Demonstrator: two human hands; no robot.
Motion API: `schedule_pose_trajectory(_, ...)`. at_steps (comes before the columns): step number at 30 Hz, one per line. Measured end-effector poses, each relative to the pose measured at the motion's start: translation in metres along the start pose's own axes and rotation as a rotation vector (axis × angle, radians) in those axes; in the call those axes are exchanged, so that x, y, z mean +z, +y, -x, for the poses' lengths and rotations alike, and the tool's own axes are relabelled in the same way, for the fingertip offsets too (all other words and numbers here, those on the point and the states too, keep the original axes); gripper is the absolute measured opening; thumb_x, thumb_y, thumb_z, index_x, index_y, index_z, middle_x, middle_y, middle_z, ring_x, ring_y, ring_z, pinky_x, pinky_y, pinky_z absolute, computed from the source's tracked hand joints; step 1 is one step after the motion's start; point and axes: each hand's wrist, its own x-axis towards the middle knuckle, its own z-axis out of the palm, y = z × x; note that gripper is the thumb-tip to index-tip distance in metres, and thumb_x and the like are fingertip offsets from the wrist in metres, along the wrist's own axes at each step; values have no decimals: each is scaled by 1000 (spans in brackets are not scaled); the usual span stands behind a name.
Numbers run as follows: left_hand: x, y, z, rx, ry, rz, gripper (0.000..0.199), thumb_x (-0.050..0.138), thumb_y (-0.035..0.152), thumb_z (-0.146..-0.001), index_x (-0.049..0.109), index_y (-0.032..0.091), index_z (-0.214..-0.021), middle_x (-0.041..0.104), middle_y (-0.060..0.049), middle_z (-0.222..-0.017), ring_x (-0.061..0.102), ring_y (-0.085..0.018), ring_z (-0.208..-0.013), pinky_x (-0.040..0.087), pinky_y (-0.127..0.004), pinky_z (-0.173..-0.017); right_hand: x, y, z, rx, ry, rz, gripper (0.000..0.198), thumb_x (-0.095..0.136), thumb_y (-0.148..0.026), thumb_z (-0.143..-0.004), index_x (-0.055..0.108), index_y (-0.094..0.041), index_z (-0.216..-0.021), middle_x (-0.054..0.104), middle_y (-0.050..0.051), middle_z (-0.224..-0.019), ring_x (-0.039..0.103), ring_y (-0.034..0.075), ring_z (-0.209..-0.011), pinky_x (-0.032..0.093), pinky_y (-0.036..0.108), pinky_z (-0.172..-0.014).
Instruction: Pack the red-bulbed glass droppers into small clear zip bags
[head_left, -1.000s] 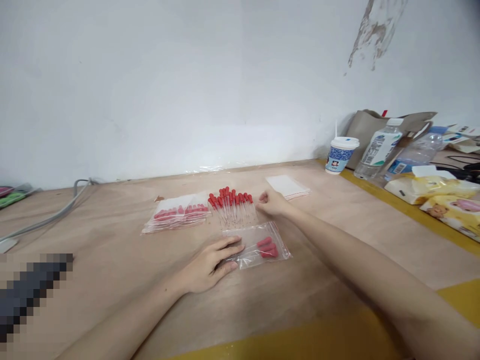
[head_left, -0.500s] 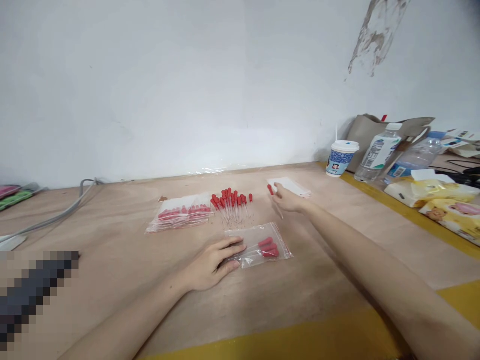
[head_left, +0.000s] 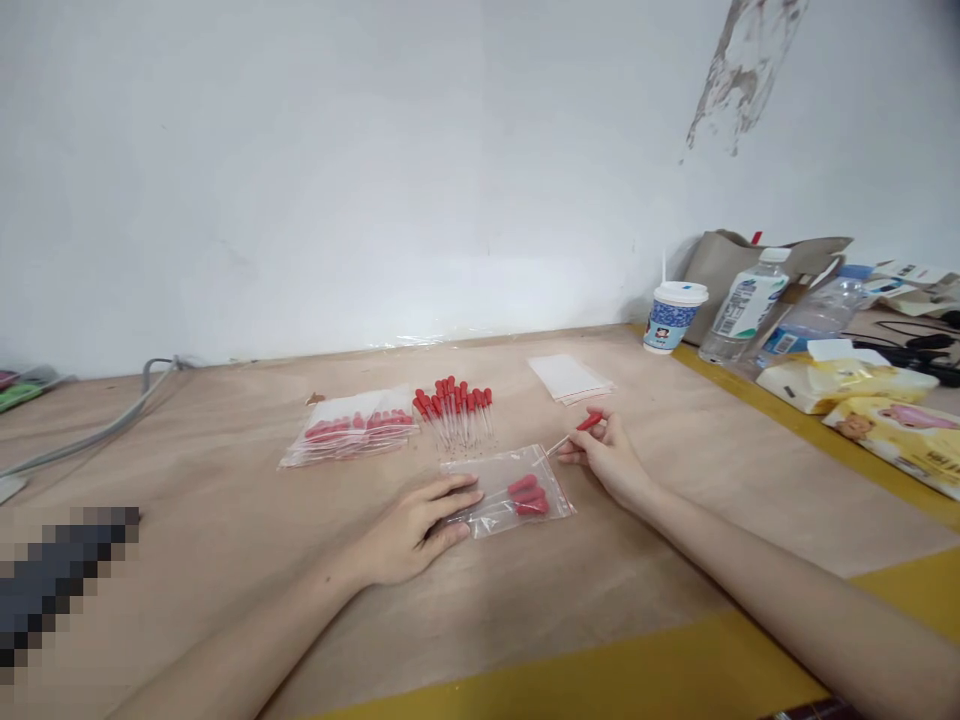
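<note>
My left hand [head_left: 416, 525] lies flat on the left end of a clear zip bag [head_left: 510, 488] that holds three red-capped droppers. My right hand [head_left: 611, 458] pinches a single red-capped dropper [head_left: 574, 432], its glass tip pointing at the bag's right end. Behind the bag lies a loose row of several red-capped droppers [head_left: 454, 408]. To their left sits a stack of filled bags [head_left: 349, 432].
A stack of empty zip bags [head_left: 570, 378] lies behind my right hand. At the back right stand a paper cup [head_left: 673, 315], two water bottles [head_left: 739, 305], a beige bag and packs of wipes [head_left: 847, 383]. A grey cable [head_left: 112, 425] runs along the left. A pixelated patch covers the lower left.
My right hand has picked one dropper from the row, lifted it away to the right, then brought it down to the bag's open end. My left hand has stayed on the bag.
</note>
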Motion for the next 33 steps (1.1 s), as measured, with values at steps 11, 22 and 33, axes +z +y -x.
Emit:
schedule_pose_trajectory(11, -1, 4, 3, -47, 41, 13, 50, 43, 35, -90, 26, 28, -137, 41, -5, -136, 42, -22, -121, 37, -41, -99, -1, -1, 9, 142, -182, -140, 15, 52, -23, -77, 42, -22, -89, 57, -2, -70, 61, 12, -60, 51, 31, -67)
schedule_pose_trajectory(22, -2, 5, 1, -46, 35, 33, 48, 43, 35, -90, 29, 28, -136, 42, -4, -135, 43, -23, -120, 38, -40, -98, -22, -4, -5, -401, -584, 719, 22, 59, -38, -75, 69, -22, -86, 59, 6, -99, 51, 21, -97, 36, 40, -92)
schedule_pose_trajectory(33, 2, 0, 1, 1, 43, 34, 46, 43, 32, -90, 31, 28, -135, 41, -4, -136, 40, -21, -122, 35, -41, -101, -6, 8, -3, -358, -552, 678, 25, 58, -39, -74, 66, -17, -66, 63, 3, -73, 56, 16, -74, 43, 29, -72)
